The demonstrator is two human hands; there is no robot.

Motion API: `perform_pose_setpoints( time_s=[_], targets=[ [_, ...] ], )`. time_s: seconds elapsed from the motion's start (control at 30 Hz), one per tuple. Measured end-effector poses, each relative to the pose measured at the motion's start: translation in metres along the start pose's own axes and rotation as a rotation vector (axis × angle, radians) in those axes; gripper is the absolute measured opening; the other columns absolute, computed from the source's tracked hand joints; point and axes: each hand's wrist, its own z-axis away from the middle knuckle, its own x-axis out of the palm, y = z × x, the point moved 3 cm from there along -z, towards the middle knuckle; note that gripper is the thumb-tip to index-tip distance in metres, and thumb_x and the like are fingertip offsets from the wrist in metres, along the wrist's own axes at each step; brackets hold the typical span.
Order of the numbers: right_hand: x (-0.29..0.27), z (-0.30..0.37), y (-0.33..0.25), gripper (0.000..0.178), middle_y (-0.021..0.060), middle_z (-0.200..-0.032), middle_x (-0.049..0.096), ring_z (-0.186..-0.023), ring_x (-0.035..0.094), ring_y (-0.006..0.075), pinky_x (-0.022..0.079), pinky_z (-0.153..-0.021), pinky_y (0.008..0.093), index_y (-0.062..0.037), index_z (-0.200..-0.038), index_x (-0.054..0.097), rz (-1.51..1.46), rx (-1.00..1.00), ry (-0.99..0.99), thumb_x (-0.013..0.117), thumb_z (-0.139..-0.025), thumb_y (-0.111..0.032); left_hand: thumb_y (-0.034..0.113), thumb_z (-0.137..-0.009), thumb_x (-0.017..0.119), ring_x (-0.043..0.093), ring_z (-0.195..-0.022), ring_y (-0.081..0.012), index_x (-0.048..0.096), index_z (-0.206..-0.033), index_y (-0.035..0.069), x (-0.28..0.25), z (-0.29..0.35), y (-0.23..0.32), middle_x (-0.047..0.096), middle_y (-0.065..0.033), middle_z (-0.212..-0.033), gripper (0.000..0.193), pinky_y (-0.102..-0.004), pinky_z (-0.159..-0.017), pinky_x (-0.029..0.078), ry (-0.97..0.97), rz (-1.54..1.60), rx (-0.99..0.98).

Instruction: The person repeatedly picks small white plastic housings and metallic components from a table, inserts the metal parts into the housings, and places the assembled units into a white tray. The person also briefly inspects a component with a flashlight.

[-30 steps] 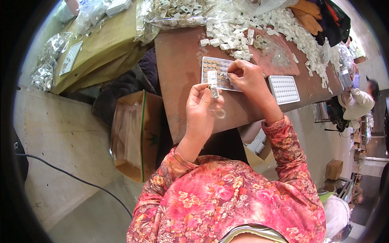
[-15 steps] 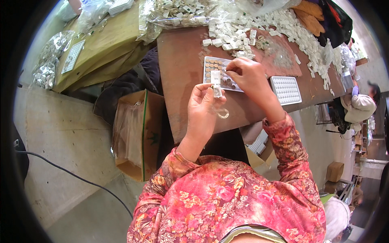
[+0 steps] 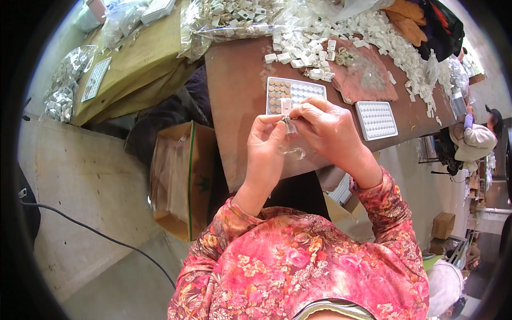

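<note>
My left hand [image 3: 266, 146] pinches a small white plastic case [image 3: 286, 104] with a pale looped wire [image 3: 292, 152] hanging below it. Against the side of this case, my right hand [image 3: 333, 130] has its thumb and fingertips pressed together; anything between them is hidden. Just behind the hands lies a white tray [image 3: 310, 89], its left part filled with brown round discs [image 3: 278, 89] and its right part showing pale round pockets. A second white tray [image 3: 376, 119] with rows of small round forms sits to the right of my right hand.
White plastic cases [image 3: 304, 50] are heaped across the back of the brown tabletop [image 3: 234, 80], beside a reddish cloth [image 3: 362, 80]. A clear bag of parts [image 3: 234, 21] stands behind. Left of the table is an open cardboard box [image 3: 176, 181]. A person [image 3: 474, 140] sits far right.
My right hand has come from over the disc tray toward me and now meets the case in my left hand. The left hand has barely moved.
</note>
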Motion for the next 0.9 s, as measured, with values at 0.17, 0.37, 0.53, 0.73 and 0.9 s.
perform_pose_setpoints(
  time_s=[0.17, 0.37, 0.53, 0.73, 0.9],
  targets=[
    [0.0, 0.002, -0.001, 0.013, 0.0102, -0.079, 0.06, -0.067, 0.062, 0.0315, 0.051, -0.056, 0.0367, -0.0035, -0.088, 0.06, -0.007, -0.014, -0.016, 0.067, -0.077, -0.008, 0.009, -0.094, 0.058, 0.061, -0.091, -0.0143, 0.054, -0.107, 0.005, -0.001, -0.001, 0.0, 0.062, -0.0075, -0.107, 0.014, -0.0296, -0.081, 0.051, 0.022, 0.056, -0.011],
    [0.003, 0.005, -0.006, 0.011, 0.0094, -0.081, 0.063, -0.07, 0.064, 0.0272, 0.053, -0.06, 0.0334, -0.0032, -0.085, 0.063, 0.061, 0.052, -0.007, 0.069, -0.077, -0.002, 0.007, -0.094, 0.057, 0.061, -0.093, -0.0138, 0.054, -0.106, 0.005, 0.0, 0.0, 0.0, 0.062, -0.0073, -0.108, 0.012, -0.0301, -0.083, 0.051, 0.004, 0.01, 0.008],
    [-0.005, -0.002, -0.005, 0.015, 0.01, -0.08, 0.058, -0.07, 0.062, 0.0315, 0.051, -0.058, 0.0383, -0.0033, -0.086, 0.059, 0.003, -0.018, -0.093, 0.068, -0.076, -0.011, 0.007, -0.095, 0.056, 0.061, -0.093, -0.0124, 0.057, -0.104, 0.004, 0.001, 0.0, 0.001, 0.063, -0.0065, -0.107, 0.01, -0.0291, -0.08, 0.052, -0.015, -0.03, 0.009],
    [-0.012, -0.004, -0.004, 0.013, 0.0105, -0.08, 0.061, -0.071, 0.062, 0.0315, 0.051, -0.06, 0.0376, -0.003, -0.085, 0.062, -0.008, -0.061, -0.21, 0.068, -0.076, -0.01, 0.009, -0.094, 0.058, 0.061, -0.091, -0.0115, 0.059, -0.104, 0.004, 0.002, 0.001, 0.002, 0.063, -0.0058, -0.106, 0.011, -0.0285, -0.077, 0.053, -0.015, -0.059, 0.006],
    [-0.012, 0.005, -0.007, 0.013, 0.0095, -0.082, 0.066, -0.072, 0.065, 0.0285, 0.052, -0.062, 0.0334, -0.0053, -0.09, 0.067, -0.073, 0.04, -0.039, 0.069, -0.077, -0.008, 0.011, -0.094, 0.058, 0.061, -0.088, -0.0114, 0.059, -0.106, 0.003, 0.001, 0.001, 0.001, 0.064, -0.0057, -0.104, 0.014, -0.0277, -0.076, 0.053, -0.017, -0.031, -0.002]
  ],
)
